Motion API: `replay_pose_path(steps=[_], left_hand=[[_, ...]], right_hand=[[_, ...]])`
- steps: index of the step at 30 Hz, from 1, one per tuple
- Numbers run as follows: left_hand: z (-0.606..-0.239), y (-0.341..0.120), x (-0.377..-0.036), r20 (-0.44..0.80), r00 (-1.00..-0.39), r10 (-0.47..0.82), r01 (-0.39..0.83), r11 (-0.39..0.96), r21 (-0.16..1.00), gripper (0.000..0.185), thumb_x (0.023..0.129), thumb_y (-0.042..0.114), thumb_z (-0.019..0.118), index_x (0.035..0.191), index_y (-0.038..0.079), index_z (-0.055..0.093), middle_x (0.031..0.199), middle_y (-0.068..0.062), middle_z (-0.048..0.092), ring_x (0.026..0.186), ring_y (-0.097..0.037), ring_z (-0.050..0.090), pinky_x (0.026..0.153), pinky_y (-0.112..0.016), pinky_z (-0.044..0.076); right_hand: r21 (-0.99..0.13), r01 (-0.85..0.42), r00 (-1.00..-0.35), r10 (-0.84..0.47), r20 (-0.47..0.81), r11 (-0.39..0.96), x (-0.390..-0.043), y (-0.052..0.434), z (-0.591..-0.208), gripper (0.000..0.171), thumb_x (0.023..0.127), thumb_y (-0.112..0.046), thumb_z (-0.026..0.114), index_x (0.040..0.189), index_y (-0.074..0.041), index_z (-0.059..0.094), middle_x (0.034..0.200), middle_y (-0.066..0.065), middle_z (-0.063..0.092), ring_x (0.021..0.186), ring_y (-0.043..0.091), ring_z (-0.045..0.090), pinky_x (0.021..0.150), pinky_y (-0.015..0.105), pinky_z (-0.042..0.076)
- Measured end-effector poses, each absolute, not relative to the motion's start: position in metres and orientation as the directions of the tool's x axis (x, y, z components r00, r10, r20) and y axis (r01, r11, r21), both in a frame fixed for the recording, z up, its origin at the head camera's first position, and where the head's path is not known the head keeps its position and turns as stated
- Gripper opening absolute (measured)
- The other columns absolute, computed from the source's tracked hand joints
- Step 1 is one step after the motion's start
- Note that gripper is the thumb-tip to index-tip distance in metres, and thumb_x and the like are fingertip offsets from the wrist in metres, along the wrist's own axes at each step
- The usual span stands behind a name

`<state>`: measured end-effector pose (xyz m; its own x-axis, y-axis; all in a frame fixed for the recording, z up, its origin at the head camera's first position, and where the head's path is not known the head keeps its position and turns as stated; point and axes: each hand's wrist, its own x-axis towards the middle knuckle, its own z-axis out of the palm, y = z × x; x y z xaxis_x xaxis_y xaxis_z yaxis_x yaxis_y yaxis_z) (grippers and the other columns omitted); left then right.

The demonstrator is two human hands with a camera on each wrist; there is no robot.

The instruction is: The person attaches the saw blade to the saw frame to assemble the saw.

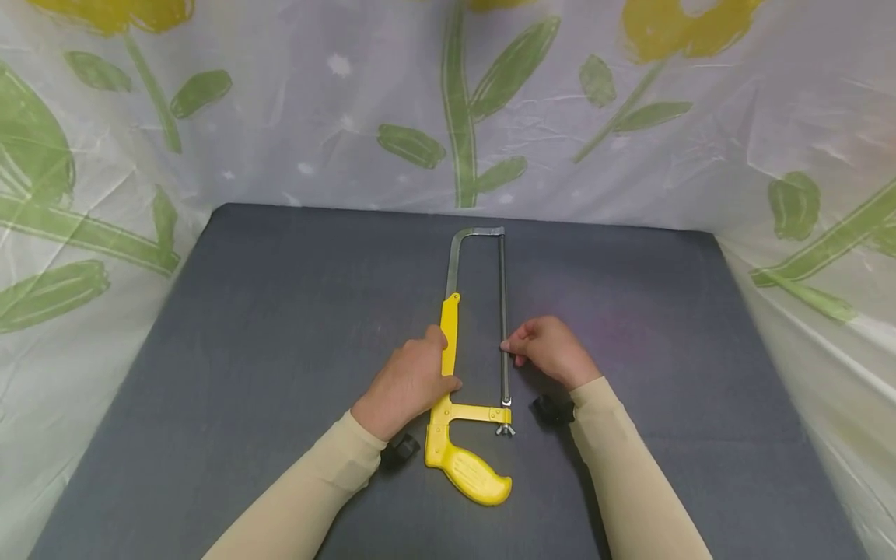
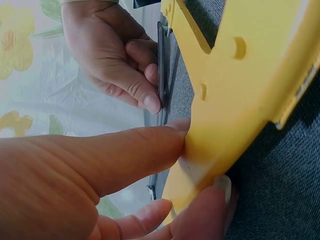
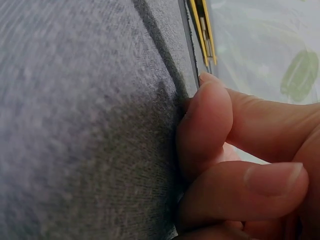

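Note:
A hacksaw (image 1: 450,334) with a yellow frame and pistol handle lies on the dark cloth-covered table, its handle toward me. My left hand (image 1: 409,381) grips the yellow part of the frame between thumb and fingers, seen close in the left wrist view. On the other side, my right hand (image 1: 553,351) pinches the thin dark blade (image 1: 504,319) near its middle, between thumb and forefinger. A wing nut (image 1: 505,429) sits at the blade's near end. In the right wrist view the curled fingers (image 3: 205,130) hide most of the blade.
Dark grey cloth covers the table (image 1: 315,272). Behind and at both sides hangs a pale curtain (image 1: 280,117) with green leaves and yellow flowers. Black wrist devices (image 1: 553,408) sit under both sleeves.

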<state>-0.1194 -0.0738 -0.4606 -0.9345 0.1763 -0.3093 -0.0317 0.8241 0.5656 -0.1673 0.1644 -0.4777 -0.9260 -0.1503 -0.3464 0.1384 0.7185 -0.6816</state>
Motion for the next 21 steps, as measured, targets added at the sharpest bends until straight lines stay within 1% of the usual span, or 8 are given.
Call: replay_pose_path(steps=[2, 4, 7, 10, 12, 15, 18, 21], left_hand=[[-0.46, -0.073, -0.118, -0.292, -0.94, 0.175, -0.018, 0.831, 0.556, 0.059, 0.089, 0.021, 0.09, 0.134, 0.003, 0.056, 0.089, -0.009, 0.066, 0.065, -0.018, 0.063, 0.058, -0.03, 0.052], [-0.458, -0.071, -0.114, -0.237, -0.954, 0.184, 0.039, 0.859, 0.511, 0.061, 0.089, 0.023, 0.091, 0.134, 0.001, 0.057, 0.095, -0.011, 0.066, 0.066, -0.02, 0.063, 0.059, -0.032, 0.054], [-0.455, -0.066, -0.104, -0.098, -0.968, 0.233, 0.177, 0.902, 0.394, 0.065, 0.085, 0.03, 0.094, 0.13, -0.002, 0.061, 0.103, -0.014, 0.063, 0.072, -0.022, 0.062, 0.058, -0.034, 0.056], [-0.45, -0.057, -0.093, 0.009, -0.942, 0.335, 0.324, 0.902, 0.284, 0.065, 0.082, 0.039, 0.096, 0.124, 0.001, 0.065, 0.106, -0.014, 0.062, 0.077, -0.022, 0.059, 0.056, -0.034, 0.054], [-0.447, -0.05, -0.086, 0.01, -0.914, 0.405, 0.391, 0.878, 0.276, 0.063, 0.08, 0.045, 0.096, 0.118, 0.003, 0.067, 0.101, -0.01, 0.062, 0.075, -0.019, 0.058, 0.054, -0.032, 0.052], [-0.448, -0.04, -0.077, -0.034, -0.88, 0.474, 0.446, 0.848, 0.288, 0.059, 0.08, 0.049, 0.094, 0.109, 0.005, 0.067, 0.092, -0.005, 0.061, 0.067, -0.014, 0.055, 0.052, -0.03, 0.047], [-0.455, -0.032, -0.07, -0.048, -0.87, 0.491, 0.461, 0.843, 0.279, 0.058, 0.079, 0.052, 0.093, 0.103, 0.006, 0.067, 0.085, -0.003, 0.056, 0.06, -0.011, 0.05, 0.051, -0.027, 0.045], [-0.461, -0.025, -0.067, -0.02, -0.874, 0.485, 0.465, 0.847, 0.258, 0.057, 0.078, 0.054, 0.093, 0.097, 0.006, 0.068, 0.08, -0.002, 0.054, 0.056, -0.011, 0.049, 0.05, -0.027, 0.046]], right_hand=[[-0.681, 0.141, -0.924, -0.151, -0.351, 0.719, -0.167, 0.165, -0.477, 0.025, 0.1, -0.026, 0.076, 0.082, -0.009, 0.076, 0.069, 0.002, 0.068, 0.075, 0.021, 0.055, 0.072, 0.033, 0.04], [-0.682, 0.14, -0.923, -0.154, -0.352, 0.718, -0.167, 0.165, -0.477, 0.026, 0.1, -0.027, 0.077, 0.081, -0.009, 0.076, 0.07, 0.002, 0.067, 0.076, 0.021, 0.055, 0.073, 0.033, 0.04], [-0.683, 0.137, -0.923, -0.158, -0.351, 0.718, -0.167, 0.165, -0.476, 0.028, 0.1, -0.027, 0.077, 0.079, -0.009, 0.074, 0.069, 0.001, 0.067, 0.076, 0.021, 0.056, 0.074, 0.033, 0.04], [-0.681, 0.135, -0.924, -0.157, -0.349, 0.719, -0.167, 0.167, -0.475, 0.028, 0.1, -0.028, 0.076, 0.078, -0.009, 0.074, 0.069, 0.001, 0.067, 0.076, 0.021, 0.056, 0.073, 0.033, 0.041], [-0.681, 0.133, -0.924, -0.158, -0.348, 0.72, -0.167, 0.168, -0.474, 0.028, 0.1, -0.028, 0.077, 0.079, -0.01, 0.074, 0.069, 0.001, 0.067, 0.074, 0.021, 0.055, 0.072, 0.033, 0.04], [-0.68, 0.122, -0.924, -0.167, -0.344, 0.723, -0.168, 0.169, -0.475, 0.028, 0.1, -0.028, 0.077, 0.079, -0.01, 0.075, 0.068, 0.0, 0.067, 0.072, 0.021, 0.053, 0.07, 0.032, 0.039], [-0.68, 0.108, -0.925, -0.178, -0.337, 0.726, -0.169, 0.169, -0.476, 0.028, 0.099, -0.029, 0.078, 0.078, -0.011, 0.075, 0.068, -0.001, 0.067, 0.07, 0.019, 0.051, 0.068, 0.032, 0.038], [-0.682, 0.1, -0.925, -0.185, -0.332, 0.725, -0.169, 0.17, -0.477, 0.028, 0.099, -0.029, 0.078, 0.078, -0.011, 0.074, 0.067, -0.001, 0.067, 0.068, 0.019, 0.051, 0.068, 0.032, 0.038]])
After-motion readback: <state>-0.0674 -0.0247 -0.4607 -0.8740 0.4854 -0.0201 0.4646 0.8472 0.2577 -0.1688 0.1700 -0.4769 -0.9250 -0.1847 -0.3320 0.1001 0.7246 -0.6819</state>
